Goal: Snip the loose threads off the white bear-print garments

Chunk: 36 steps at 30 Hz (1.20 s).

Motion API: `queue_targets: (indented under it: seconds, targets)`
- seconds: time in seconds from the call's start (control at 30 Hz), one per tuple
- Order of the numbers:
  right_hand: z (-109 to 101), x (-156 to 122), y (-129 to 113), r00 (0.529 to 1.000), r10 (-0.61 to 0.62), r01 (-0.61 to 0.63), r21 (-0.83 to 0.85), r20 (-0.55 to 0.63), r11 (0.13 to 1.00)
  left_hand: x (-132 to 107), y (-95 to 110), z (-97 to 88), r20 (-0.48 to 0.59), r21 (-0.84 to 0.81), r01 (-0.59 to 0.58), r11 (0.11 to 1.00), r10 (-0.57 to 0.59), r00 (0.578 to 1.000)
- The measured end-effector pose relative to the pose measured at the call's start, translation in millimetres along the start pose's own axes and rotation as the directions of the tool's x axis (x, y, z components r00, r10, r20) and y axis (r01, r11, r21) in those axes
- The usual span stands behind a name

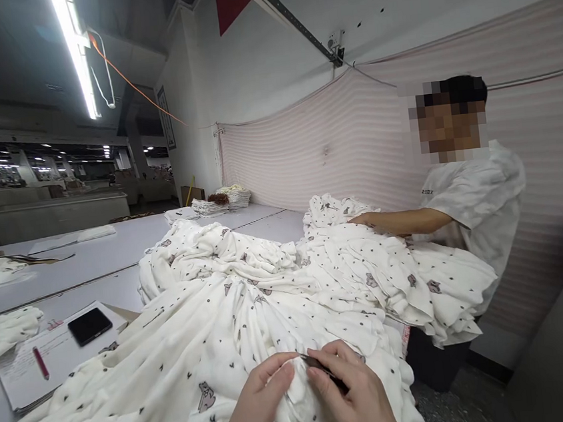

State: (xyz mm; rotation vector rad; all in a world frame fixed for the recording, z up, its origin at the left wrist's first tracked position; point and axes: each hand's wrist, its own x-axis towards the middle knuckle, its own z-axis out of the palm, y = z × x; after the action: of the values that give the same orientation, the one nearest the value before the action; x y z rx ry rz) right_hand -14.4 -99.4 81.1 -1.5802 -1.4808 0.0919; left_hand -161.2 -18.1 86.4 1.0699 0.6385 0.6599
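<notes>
A large white fabric [209, 339] printed with small dark marks and grey-pink animal figures lies in gathered folds before me. My left hand [263, 397] pinches a fold of it between thumb and fingers, low in the middle of the view. Close beside it on the right, my right hand [355, 391] is closed around small dark thread snips [323, 368]. Their tip points left and reaches the pinched fold near my left fingertips. Whether the blades are apart, I cannot tell.
Across the table, a person [482, 203] in a white shirt handles more of the printed fabric. At left lie papers [19, 369], a black phone [89, 325] and a dark red pen [41, 364]. Folded stacks [211, 207] sit at the back of the table [109, 249].
</notes>
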Motion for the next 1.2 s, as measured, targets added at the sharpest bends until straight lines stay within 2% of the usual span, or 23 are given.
queue_targets:
  seconds: [0.13,0.23,0.43,0.57,0.67,0.8,1.0,1.1,1.2]
  targets:
    - [-4.8,-0.4,-1.5,0.999,0.028,-0.028,-0.005,0.018,1.000,-1.7,-0.4,3.0,-0.036,0.254,-0.137,0.957,0.151,0.988]
    - [-7.7,-1.4,-3.2,0.999,0.034,-0.034,-0.014,0.017,0.999,-4.7,2.4,7.8,-0.046,0.338,-0.184,0.923,0.211,0.976]
    - [-3.6,-8.1,-3.9,0.995,0.053,-0.053,-0.001,-0.086,0.999,-4.0,7.6,10.0,-0.015,0.408,-0.164,0.898,0.186,0.982]
    - [10.8,-10.1,-3.4,0.983,-0.003,0.015,0.063,-0.185,0.998,0.5,7.6,6.6,0.031,0.390,-0.130,0.912,0.129,0.991]
    - [16.5,-5.8,-2.2,0.986,-0.017,0.037,0.118,-0.166,0.992,1.1,5.0,3.9,0.045,0.396,-0.144,0.907,0.137,0.989]
    - [16.8,-1.4,0.4,0.992,0.081,-0.058,0.213,-0.098,0.975,-2.2,0.1,2.5,0.010,0.472,-0.155,0.868,0.171,0.985]
    - [20.6,-1.5,-1.2,0.988,0.105,-0.067,0.293,-0.116,0.954,-6.1,4.0,11.5,0.018,0.524,-0.211,0.825,0.237,0.971]
    - [17.9,-1.9,0.1,0.981,0.142,-0.092,0.331,-0.130,0.939,-6.3,8.2,13.6,-0.012,0.512,-0.193,0.837,0.232,0.973]
    - [10.8,-4.9,5.3,0.984,0.097,-0.044,0.326,-0.148,0.944,-5.4,9.1,11.3,-0.070,0.474,-0.141,0.869,0.197,0.978]
